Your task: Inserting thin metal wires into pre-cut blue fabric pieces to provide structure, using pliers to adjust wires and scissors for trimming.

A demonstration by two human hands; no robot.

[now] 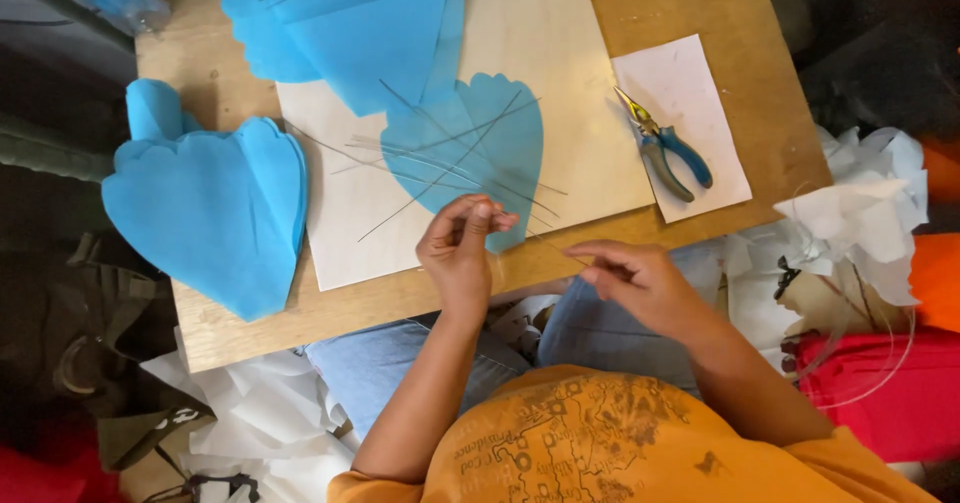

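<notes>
My left hand (460, 248) is pinching a thin wire (535, 231) | my right hand (632, 278) is pinching its other end at 4 o'clock | pliers (665, 148) are lying at 1 o'clock.

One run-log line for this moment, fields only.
left hand: pinching thin wire | right hand: pinching same wire | blue paper petal: under loose wires | pliers: untouched on white sheet

Even, soft indoor light, fairly bright on the wooden board (700, 3); no hard glare. Faint shadows under both hands at the board's near edge. Areas left of and beyond the board fall dark. Slight motion softness, mild wide-angle bending near the frame corners
</notes>
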